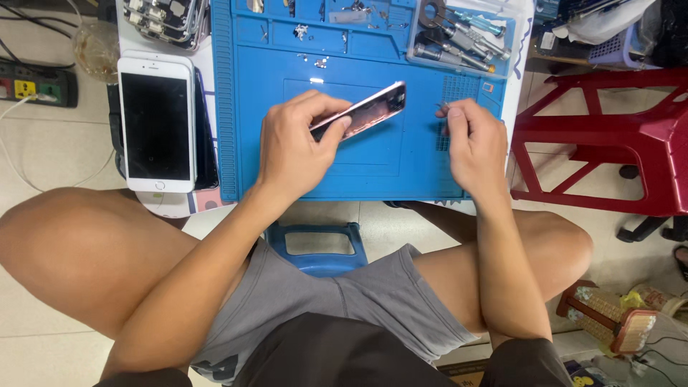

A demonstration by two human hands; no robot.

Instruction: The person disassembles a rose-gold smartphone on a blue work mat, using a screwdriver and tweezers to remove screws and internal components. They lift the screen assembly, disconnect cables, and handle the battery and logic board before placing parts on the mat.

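One white phone [157,125] lies face up at the left of the counter, beside one blue mat [251,143]. The left hand [294,147] pinches a second, pink phone [365,111] tilted above the mat. The right hand [473,143] has its grip pressed on something tiny, hard to make out.

I see a pale tiled floor [43,215] in even light, with a power strip [36,84] and loose cables lying on it at far left. A red plastic stool [609,136] stands to the right of the white counter [517,79], and a small blue stool [319,247] sits just below the counter's near edge. A brush [609,319] lies on the floor at lower right.
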